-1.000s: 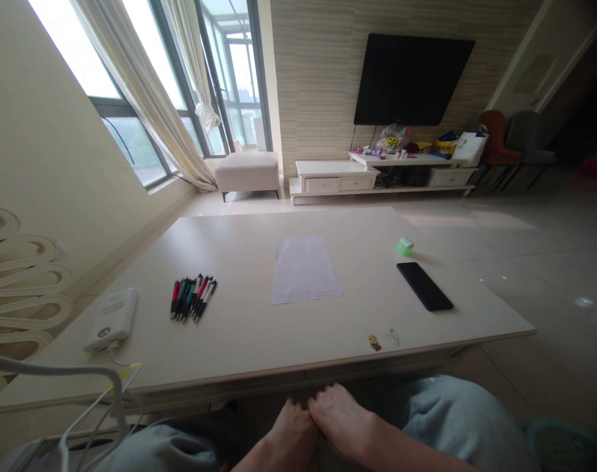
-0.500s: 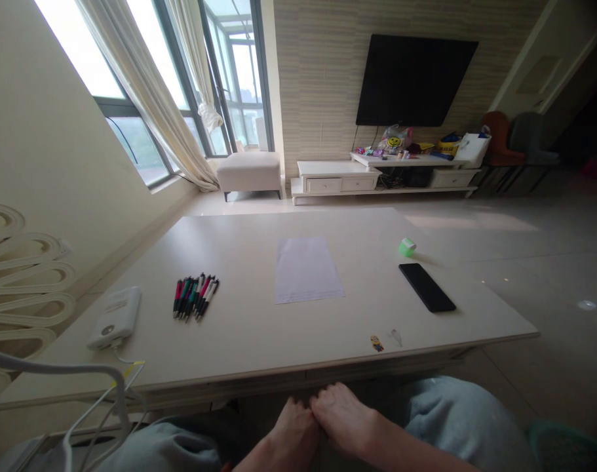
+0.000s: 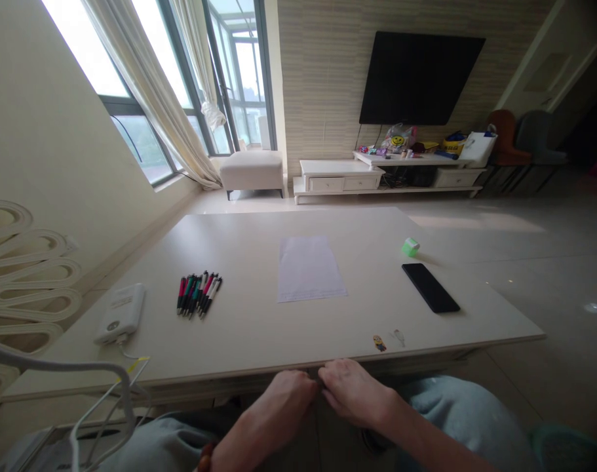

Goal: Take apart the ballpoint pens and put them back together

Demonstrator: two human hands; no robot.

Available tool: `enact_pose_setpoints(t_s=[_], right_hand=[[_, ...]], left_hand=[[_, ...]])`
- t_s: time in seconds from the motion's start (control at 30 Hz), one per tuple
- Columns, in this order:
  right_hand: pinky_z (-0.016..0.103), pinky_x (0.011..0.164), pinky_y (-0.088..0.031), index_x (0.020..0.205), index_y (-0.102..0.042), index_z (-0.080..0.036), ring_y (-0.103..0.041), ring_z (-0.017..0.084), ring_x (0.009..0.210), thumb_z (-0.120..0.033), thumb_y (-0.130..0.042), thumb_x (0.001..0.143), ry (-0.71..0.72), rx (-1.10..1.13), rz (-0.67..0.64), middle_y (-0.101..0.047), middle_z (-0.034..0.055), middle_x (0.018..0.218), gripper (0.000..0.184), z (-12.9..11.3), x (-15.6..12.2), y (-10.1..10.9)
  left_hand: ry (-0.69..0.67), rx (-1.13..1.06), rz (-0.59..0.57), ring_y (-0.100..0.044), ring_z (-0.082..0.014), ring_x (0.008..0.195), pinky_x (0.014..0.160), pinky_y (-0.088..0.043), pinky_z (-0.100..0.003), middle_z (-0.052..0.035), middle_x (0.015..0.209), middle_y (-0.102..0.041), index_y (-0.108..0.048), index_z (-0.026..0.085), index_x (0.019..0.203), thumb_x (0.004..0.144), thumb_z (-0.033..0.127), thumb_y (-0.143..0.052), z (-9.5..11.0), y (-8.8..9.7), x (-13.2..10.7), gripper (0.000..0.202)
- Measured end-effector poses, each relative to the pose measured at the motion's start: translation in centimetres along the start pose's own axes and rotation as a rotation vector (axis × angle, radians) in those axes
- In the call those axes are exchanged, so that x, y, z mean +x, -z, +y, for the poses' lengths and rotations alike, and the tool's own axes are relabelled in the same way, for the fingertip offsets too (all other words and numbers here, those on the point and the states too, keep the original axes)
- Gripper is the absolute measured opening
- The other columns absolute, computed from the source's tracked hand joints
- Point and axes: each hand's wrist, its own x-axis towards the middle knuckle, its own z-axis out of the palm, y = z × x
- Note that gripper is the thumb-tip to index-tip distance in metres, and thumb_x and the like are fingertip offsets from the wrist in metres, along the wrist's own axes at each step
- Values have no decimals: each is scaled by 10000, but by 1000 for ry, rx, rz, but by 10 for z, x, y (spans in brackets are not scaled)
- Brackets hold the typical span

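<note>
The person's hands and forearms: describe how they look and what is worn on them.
The left hand and right hand wear no gloves, and no sleeve shows on either forearm. Below the left wrist, at the picture's bottom edge, is a reddish-brown, seemingly beaded bracelet, partly cut off. No bracelet or watch shows on the right arm.

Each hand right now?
Left hand: curled, underside hidden; whether closed or holding anything can't be told.
Right hand: likewise curled, underside hidden; closed or holding, can't tell.

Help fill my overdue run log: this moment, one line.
left hand, right hand: by table edge, nothing visibly held | paper: on table | pens: left of paper
</note>
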Motion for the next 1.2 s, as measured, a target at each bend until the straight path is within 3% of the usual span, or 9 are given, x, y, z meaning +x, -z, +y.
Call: enact_pose_setpoints(t_s=[0.1, 0.23, 0.33, 0.43, 0.6, 0.7, 0.83, 1.03, 1.2], right_hand=[[352, 796, -432, 944, -595, -127, -599, 253, 900, -230, -403, 851, -25, 16, 57, -641, 128, 943, 237, 3, 0, 10], [324, 775, -423, 905, -586, -141, -600, 231, 866, -221, -418, 850, -26, 11, 78, -639, 112, 904, 194, 6, 1, 14], [309, 760, -413, 896, -578, -154, -595, 218, 848, -215, -415, 857, -8, 18, 108, -633, 97, 897, 178, 5, 3, 13], [296, 740, -408, 884, -573, -167, -590, 202, 826, -223, -407, 869, 15, 36, 119, -629, 82, 871, 176, 3, 6, 17], [341, 864, -383, 1025, -587, -161, -548, 229, 986, -289, -391, 892, 3, -3, 233, -610, 115, 1045, 270, 13, 31, 31], [448, 1031, -224, 1336, -386, -104, -311, 309, 1283, -417, -380, 893, -148, -61, 333, -376, 183, 1390, 543, 33, 57, 30], [460, 1077, -131, 1408, -250, -47, -163, 309, 1358, -525, -290, 890, -265, -21, 235, -221, 181, 1472, 706, 61, 88, 19], [420, 1070, -173, 1331, -402, -79, -299, 280, 1305, -453, -359, 889, -282, 63, 389, -383, 183, 1392, 580, 71, 106, 27], [347, 861, -407, 960, -613, -119, -583, 219, 950, -482, -284, 915, -125, 546, 517, -642, 136, 966, 492, 46, 108, 44]], left_hand=[[226, -11, 205, -613, -185, 770, 692, -422, -261, -59, 809, -680, -652, 205, 874, 809, 284, -495, -43, 55, -7, 187], [727, 126, 559, -609, -197, 807, 721, -410, -266, -23, 804, -658, -623, 198, 960, 827, 394, -477, -129, 115, -22, 278], [897, 144, 605, -601, -262, 857, 725, -412, -329, -83, 826, -644, -615, 134, 943, 848, 393, -433, -180, 126, -32, 331], [996, 111, 579, -606, -271, 799, 671, -432, -336, -117, 821, -653, -627, 160, 858, 779, 464, -515, -205, 117, -34, 333], [972, 122, 576, -600, -266, 843, 723, -440, -337, -105, 885, -657, -605, 184, 863, 762, 484, -506, -215, 102, -26, 332], [979, 121, 586, -598, -267, 848, 744, -442, -347, -117, 910, -655, -597, 174, 859, 768, 449, -502, -213, 102, -20, 305], [989, 61, 628, -589, -286, 889, 787, -437, -390, -143, 919, -646, -598, 155, 819, 776, 409, -508, -207, 104, -15, 272], [951, -94, 710, -589, -314, 945, 845, -419, -460, -161, 846, -648, -606, 124, 725, 758, 315, -550, -199, 109, -10, 202], [767, -432, 769, -650, -191, 704, 691, -520, -321, -94, 731, -668, -617, 96, 841, 800, 406, -493, -159, 113, 5, 337]])
